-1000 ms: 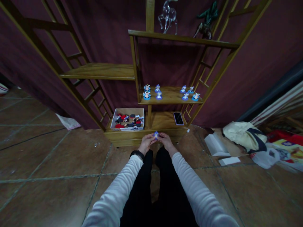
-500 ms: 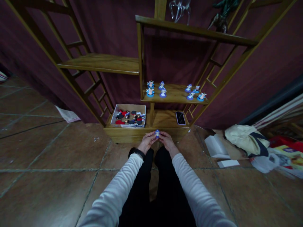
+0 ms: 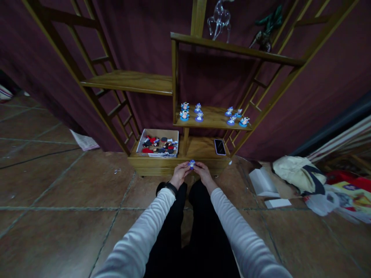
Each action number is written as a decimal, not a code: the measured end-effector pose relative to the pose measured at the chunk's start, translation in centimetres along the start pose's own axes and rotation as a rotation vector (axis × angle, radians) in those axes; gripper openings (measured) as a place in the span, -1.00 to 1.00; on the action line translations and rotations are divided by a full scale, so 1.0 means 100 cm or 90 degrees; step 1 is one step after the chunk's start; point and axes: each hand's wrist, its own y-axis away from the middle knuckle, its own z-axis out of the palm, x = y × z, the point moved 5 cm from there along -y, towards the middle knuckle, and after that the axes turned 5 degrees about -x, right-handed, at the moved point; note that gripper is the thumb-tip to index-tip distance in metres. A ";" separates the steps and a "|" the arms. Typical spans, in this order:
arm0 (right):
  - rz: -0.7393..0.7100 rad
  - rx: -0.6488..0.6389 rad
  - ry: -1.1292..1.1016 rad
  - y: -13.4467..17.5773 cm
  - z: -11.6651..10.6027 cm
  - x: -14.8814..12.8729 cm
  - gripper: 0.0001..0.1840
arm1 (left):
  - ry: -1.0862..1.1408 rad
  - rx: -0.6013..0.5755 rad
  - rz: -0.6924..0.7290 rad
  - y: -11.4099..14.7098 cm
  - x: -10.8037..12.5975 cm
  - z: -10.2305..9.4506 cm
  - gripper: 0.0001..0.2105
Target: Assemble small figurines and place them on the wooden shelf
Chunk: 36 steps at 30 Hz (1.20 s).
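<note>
Between my two hands, in front of the low drawer unit, is a small purple-and-white figurine (image 3: 191, 165). My left hand (image 3: 180, 172) is closed on its left side, and my right hand (image 3: 203, 172) grips it from the right. Behind it stands a wooden display shelf (image 3: 213, 122). Several similar figurines stand on that shelf: purple ones such as this figurine (image 3: 199, 116), and blue-based ones like the figurine (image 3: 184, 115). A cardboard box (image 3: 142, 138) at the lower left holds several red, black and white figures lying jumbled.
A phone (image 3: 220, 147) lies on the lower board. Higher up stand a clear glass horse (image 3: 220, 18) and a dark green ornament (image 3: 268, 29). White boxes (image 3: 263, 182), a cream bag (image 3: 297, 173) and a plastic bag (image 3: 323, 200) lie on the floor at right.
My view has shifted slightly, so the shelf sits a little lower in the picture. Both hands keep hold of the figurine in nearly the same place.
</note>
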 end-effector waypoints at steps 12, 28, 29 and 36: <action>-0.186 0.021 0.315 0.008 0.002 -0.018 -0.78 | -0.042 0.024 0.077 0.011 0.005 -0.001 -0.63; -0.166 0.037 0.365 -0.005 -0.003 -0.001 -0.80 | -0.027 0.057 0.074 0.009 0.000 -0.001 -0.67; -0.162 0.041 0.373 -0.005 -0.004 -0.001 -0.80 | -0.029 0.056 0.075 0.009 0.000 -0.001 -0.67; -0.180 0.030 0.384 -0.003 -0.003 -0.004 -0.78 | -0.044 0.030 0.050 0.008 -0.001 0.001 -0.68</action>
